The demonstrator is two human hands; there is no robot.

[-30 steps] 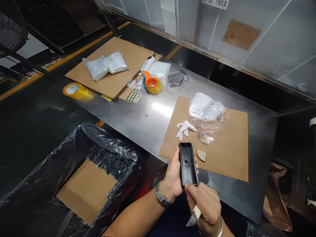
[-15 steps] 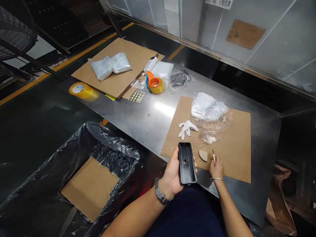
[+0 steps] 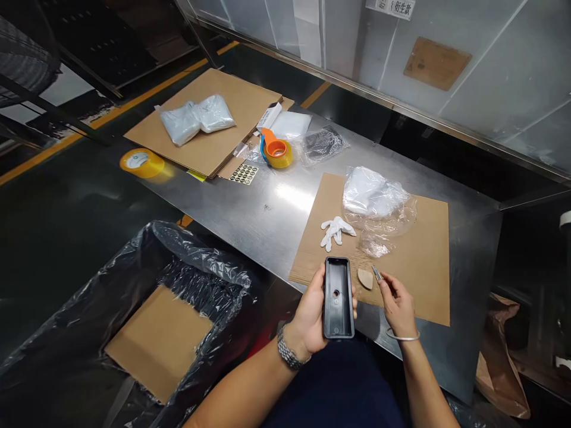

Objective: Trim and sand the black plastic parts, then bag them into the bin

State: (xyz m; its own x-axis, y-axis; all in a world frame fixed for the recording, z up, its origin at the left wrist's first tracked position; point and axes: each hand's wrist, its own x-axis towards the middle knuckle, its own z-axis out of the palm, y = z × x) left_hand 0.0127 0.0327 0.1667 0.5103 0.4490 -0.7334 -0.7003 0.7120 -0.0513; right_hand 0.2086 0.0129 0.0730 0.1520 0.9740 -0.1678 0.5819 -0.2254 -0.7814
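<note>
A black rectangular tray-like part [image 3: 338,312] with a small hole in its middle lies in my left hand [image 3: 310,315], whose fingers wrap round its sides. My right hand [image 3: 400,306] pinches a slim knife-like tool [image 3: 377,273], its tip pointing up and left. Between the hands, a beige rounded piece [image 3: 365,279] rests on the brown cardboard [image 3: 428,261]. Just beyond the black part are a white glove [image 3: 337,230] and a clear plastic bag with white contents [image 3: 372,193].
On the metal table [image 3: 250,214] stand an orange tape dispenser [image 3: 277,148], a yellow tape roll [image 3: 141,163] and stacked cardboard [image 3: 241,95] bearing plastic packets [image 3: 196,119]. A black-lined bin [image 3: 80,321] holding cardboard is at the lower left.
My right hand has lifted and turned, with the tool now slanting towards the black part. The black part is tilted slightly differently in my left hand.
</note>
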